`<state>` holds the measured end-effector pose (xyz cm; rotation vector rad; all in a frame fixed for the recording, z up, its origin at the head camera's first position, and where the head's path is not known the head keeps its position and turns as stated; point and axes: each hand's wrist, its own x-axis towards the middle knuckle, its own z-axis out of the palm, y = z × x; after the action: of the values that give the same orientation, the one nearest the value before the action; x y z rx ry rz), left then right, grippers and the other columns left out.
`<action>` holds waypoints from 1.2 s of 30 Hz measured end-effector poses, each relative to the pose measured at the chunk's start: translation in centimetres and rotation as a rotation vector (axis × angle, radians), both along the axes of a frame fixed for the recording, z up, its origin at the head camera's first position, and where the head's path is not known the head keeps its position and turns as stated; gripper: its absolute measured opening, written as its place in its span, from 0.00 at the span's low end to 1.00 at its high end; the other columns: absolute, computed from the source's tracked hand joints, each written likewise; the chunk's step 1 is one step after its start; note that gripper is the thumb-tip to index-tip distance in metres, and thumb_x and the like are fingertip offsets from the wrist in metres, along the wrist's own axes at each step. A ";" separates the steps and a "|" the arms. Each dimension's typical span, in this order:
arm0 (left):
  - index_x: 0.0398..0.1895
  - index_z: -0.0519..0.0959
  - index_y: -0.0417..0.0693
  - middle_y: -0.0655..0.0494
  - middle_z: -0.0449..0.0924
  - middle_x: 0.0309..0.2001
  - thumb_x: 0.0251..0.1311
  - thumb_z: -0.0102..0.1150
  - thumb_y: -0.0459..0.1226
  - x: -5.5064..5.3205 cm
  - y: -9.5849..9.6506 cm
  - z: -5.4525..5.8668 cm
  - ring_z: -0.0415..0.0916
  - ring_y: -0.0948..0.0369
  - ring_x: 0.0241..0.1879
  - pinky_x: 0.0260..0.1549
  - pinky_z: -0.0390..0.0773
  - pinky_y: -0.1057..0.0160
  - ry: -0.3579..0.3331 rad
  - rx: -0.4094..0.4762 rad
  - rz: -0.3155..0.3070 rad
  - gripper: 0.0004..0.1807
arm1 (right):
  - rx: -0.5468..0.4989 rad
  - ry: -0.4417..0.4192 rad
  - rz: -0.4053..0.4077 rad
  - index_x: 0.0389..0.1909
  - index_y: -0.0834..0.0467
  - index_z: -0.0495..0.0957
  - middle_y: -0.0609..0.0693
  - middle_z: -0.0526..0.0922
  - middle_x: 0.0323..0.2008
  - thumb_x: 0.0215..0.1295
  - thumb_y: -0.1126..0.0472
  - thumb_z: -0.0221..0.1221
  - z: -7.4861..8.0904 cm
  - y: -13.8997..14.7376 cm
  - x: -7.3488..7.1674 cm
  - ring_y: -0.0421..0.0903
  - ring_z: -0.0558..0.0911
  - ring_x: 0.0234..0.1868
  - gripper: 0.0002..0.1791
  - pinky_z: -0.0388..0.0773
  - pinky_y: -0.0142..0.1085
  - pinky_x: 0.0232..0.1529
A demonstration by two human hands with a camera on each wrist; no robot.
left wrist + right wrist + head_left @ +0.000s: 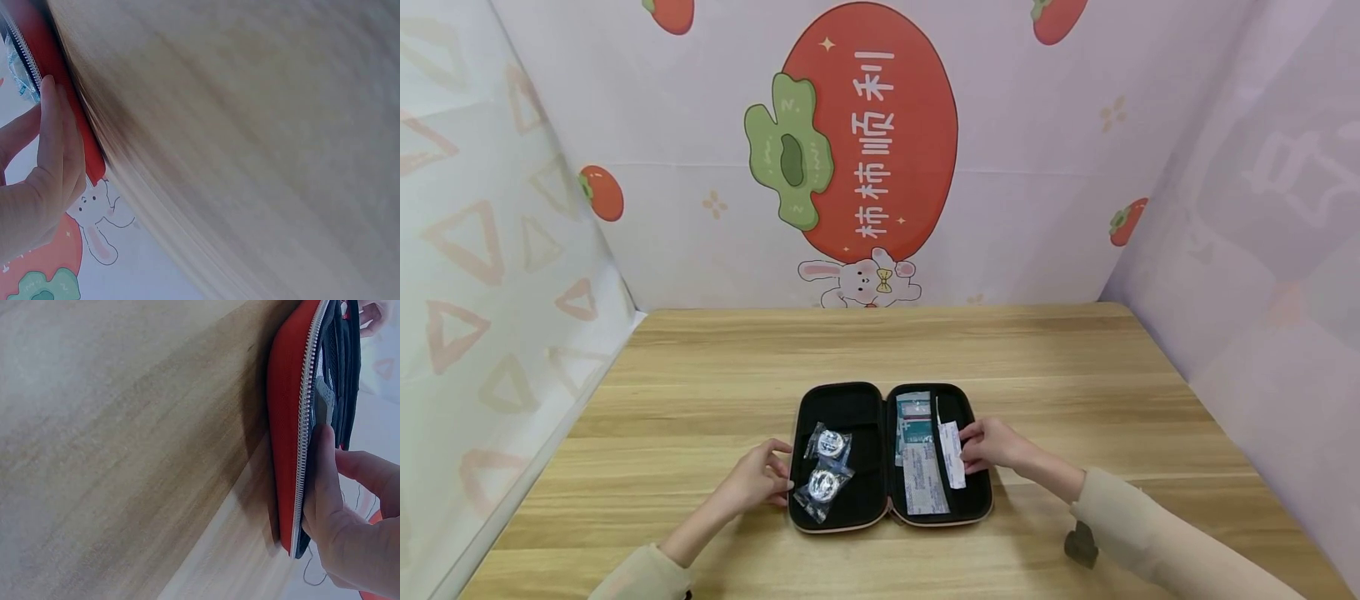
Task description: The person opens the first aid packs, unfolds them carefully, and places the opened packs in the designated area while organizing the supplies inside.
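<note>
An unfolded zip case (871, 450), red outside and black inside, lies on the wooden table. My left hand (762, 477) touches its left edge; the left wrist view shows straight fingers (51, 125) against the red side near the zip. Two clear packets with round silvery-white contents, an upper packet (831, 444) and a lower packet (823, 485), lie in the left half. Over the right half, my right hand (992, 446) pinches a narrow white paper packet (952, 457) by its right side. Left of it are teal packets (916, 429) and a wider white printed packet (925, 479).
The wooden table (700, 367) reaches back to a printed cloth backdrop (1030, 233), with cloth walls on both sides. A small dark object (1081, 546) hangs below the right sleeve (1138, 517). Raised zip edges (306, 406) run round the case.
</note>
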<state>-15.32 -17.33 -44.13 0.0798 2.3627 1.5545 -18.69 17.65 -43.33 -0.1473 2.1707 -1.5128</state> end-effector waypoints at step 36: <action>0.48 0.61 0.24 0.45 0.67 0.28 0.42 0.53 0.16 0.0 0.0 0.1 0.71 0.59 0.20 0.20 0.80 0.57 0.004 0.006 -0.003 0.25 | -0.056 0.013 -0.057 0.42 0.82 0.62 0.56 0.78 0.22 0.49 0.79 0.51 -0.4 -0.4 -0.2 0.40 0.78 0.20 0.18 0.81 0.36 0.27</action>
<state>-15.28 -17.31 -44.07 0.0881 2.3603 1.5613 -18.86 17.23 -43.71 -0.1155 2.1602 -1.6097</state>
